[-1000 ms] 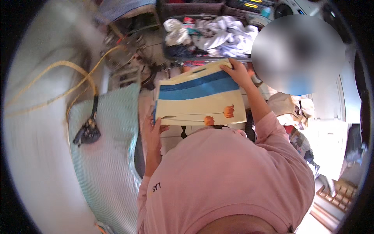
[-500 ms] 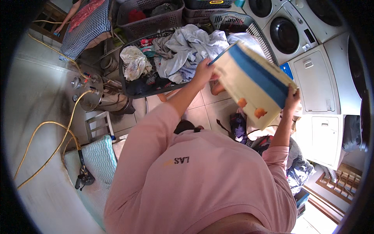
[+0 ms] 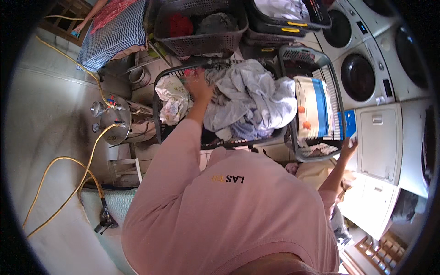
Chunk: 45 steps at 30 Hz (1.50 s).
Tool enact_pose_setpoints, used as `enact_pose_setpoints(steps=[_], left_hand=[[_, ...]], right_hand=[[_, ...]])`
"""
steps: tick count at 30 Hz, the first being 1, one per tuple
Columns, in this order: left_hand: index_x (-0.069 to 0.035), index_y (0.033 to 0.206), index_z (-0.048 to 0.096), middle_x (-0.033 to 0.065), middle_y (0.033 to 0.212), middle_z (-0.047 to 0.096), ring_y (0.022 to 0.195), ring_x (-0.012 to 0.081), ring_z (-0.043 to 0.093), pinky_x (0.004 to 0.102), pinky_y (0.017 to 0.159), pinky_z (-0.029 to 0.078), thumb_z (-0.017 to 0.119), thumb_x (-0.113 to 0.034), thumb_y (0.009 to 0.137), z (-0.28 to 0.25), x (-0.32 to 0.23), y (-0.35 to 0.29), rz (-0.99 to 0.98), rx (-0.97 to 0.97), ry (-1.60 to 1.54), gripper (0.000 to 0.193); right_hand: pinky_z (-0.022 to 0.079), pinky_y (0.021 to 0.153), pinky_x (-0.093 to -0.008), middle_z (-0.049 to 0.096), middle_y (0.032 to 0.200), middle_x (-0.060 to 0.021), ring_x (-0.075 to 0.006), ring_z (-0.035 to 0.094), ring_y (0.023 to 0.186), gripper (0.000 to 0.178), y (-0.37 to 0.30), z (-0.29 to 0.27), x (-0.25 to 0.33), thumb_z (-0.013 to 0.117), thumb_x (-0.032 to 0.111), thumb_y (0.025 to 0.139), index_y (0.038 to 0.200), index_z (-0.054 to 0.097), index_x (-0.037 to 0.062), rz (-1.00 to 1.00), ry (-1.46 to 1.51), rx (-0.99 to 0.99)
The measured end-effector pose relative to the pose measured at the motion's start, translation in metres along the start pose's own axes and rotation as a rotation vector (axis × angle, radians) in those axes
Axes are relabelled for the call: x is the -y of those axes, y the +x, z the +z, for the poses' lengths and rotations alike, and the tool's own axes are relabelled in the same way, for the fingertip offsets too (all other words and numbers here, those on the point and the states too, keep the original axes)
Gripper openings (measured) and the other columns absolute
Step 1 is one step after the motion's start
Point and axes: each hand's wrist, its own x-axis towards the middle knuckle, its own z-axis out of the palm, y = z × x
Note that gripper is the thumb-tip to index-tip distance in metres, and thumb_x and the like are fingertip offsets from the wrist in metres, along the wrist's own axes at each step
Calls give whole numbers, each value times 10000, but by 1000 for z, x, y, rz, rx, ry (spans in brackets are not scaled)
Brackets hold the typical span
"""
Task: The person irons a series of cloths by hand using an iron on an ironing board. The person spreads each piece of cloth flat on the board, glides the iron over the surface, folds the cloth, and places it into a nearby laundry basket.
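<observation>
While the blurred left hand (image 3: pixel 200 86) is over crumpled, soft laundry (image 3: pixel 250 94), the right hand (image 3: pixel 350 145) hangs by a slatted plastic basket (image 3: pixel 316 158) holding rectangular flower-printed cloth (image 3: pixel 308 110), both grips unclear.

I no longer have the folded cream cloth with blue bands and orange tulips (image 3: pixel 308 107) in both hands: it lies inside the dark slatted plastic basket (image 3: pixel 316 157). My right hand (image 3: pixel 349 145) is off it, just outside that basket's right side; my left hand (image 3: pixel 199 87) now reaches into the grey-and-white laundry heap (image 3: pixel 250 94) left of the basket.
</observation>
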Motion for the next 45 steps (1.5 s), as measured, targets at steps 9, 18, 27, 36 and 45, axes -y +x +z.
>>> enact_pose_setpoints(steps=[9,18,27,36,45], left_hand=[[-22,990,482,169,951,531,892,330,515,372,754,413,542,-72,680,46,101,-60,-176,-12,-546,320],[-40,940,478,96,885,495,814,289,502,339,729,398,596,-79,656,-104,-77,-169,502,558,-919,311],[-46,965,509,117,950,543,890,252,534,334,763,420,549,-221,779,-123,7,-375,-292,349,-737,259],[-87,924,525,142,918,559,849,306,536,389,723,432,546,-250,755,-178,148,-620,-1181,-331,-73,235],[-99,1002,514,120,983,542,923,297,509,387,760,433,512,-171,753,-263,270,-705,-1243,-187,301,259]], right_hand=[[444,575,-233,514,922,-76,-123,536,685,405,-90,149,102,529,139,808,1170,370,50,180,381,767],[467,763,-376,507,1076,-133,-249,545,914,563,-146,214,213,504,405,785,1187,361,37,1115,913,1805],[478,746,-365,551,1017,-125,-229,556,901,414,-248,150,171,484,312,800,1107,466,34,1176,349,2153],[450,802,-373,535,1061,-120,-244,528,962,441,-298,59,255,403,378,820,1115,471,57,1098,282,2323],[465,774,-375,541,1040,-126,-253,554,908,444,-413,60,296,407,334,806,1127,443,30,696,362,2441]])
